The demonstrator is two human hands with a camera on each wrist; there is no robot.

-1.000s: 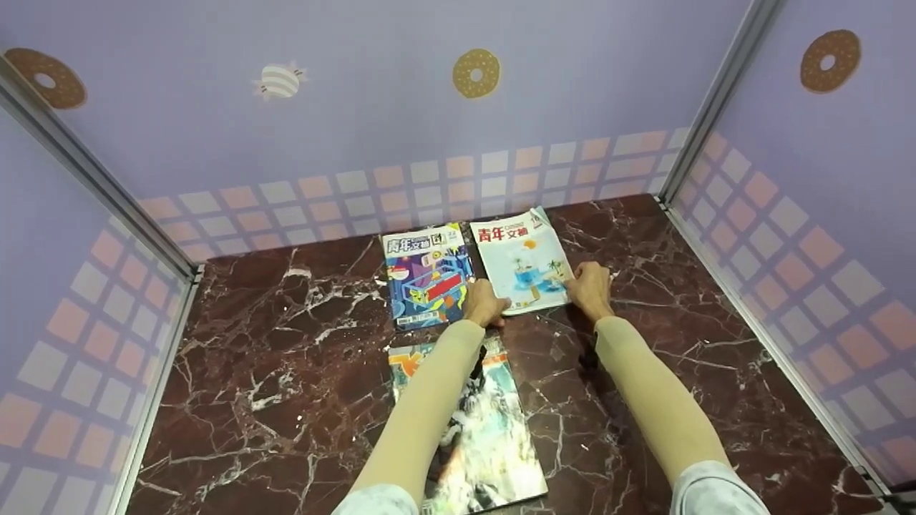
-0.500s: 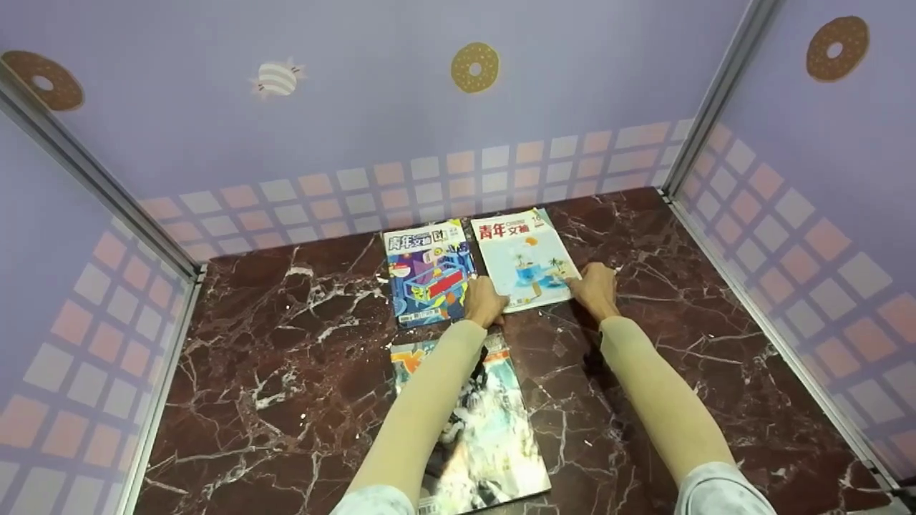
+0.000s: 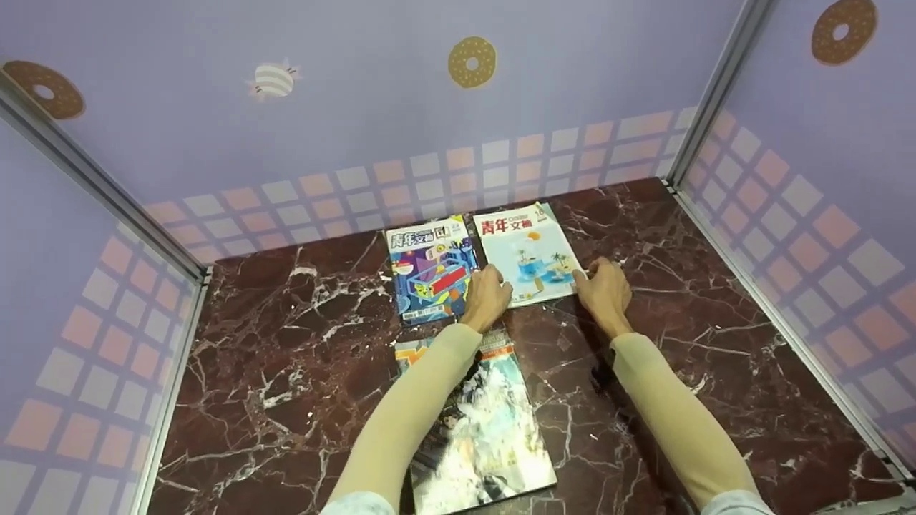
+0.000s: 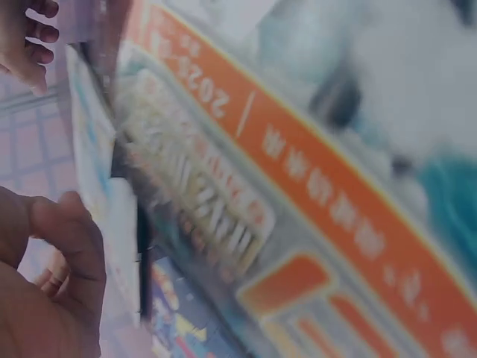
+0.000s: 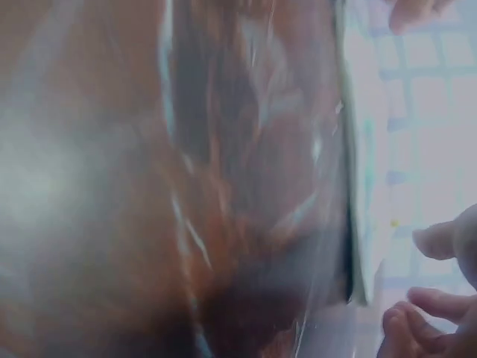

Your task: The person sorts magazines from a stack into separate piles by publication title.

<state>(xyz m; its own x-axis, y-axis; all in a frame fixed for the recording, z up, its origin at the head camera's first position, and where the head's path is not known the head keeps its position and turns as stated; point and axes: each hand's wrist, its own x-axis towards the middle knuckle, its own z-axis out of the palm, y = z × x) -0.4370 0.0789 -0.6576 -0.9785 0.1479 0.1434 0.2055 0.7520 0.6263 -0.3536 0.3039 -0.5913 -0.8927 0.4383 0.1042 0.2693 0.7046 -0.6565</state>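
A white and light-blue magazine (image 3: 526,250) with red title characters lies flat at the back, beside a purple-blue magazine (image 3: 429,275) on its left. My left hand (image 3: 488,297) is at the near left corner of the white magazine, overlapping the purple one; its fingers are loosely bent in the left wrist view. At the near right corner is my right hand (image 3: 605,290). In the right wrist view its thumb and fingers (image 5: 436,239) stand apart, a little off the magazine's edge (image 5: 361,186). Nearer lies a glossy third magazine (image 3: 494,429), partly hidden under my left forearm.
The magazines lie on a dark red, white-veined marble-look surface (image 3: 286,400). A purple back wall (image 3: 358,107) with printed doughnuts and squares rises behind them. Side panels with metal corner posts (image 3: 723,93) enclose the left and right.
The white magazine now lies flatter and straighter. My right hand has drawn slightly right, off its edge, and my left hand's grip on the corner has loosened. The head view has shifted a little.
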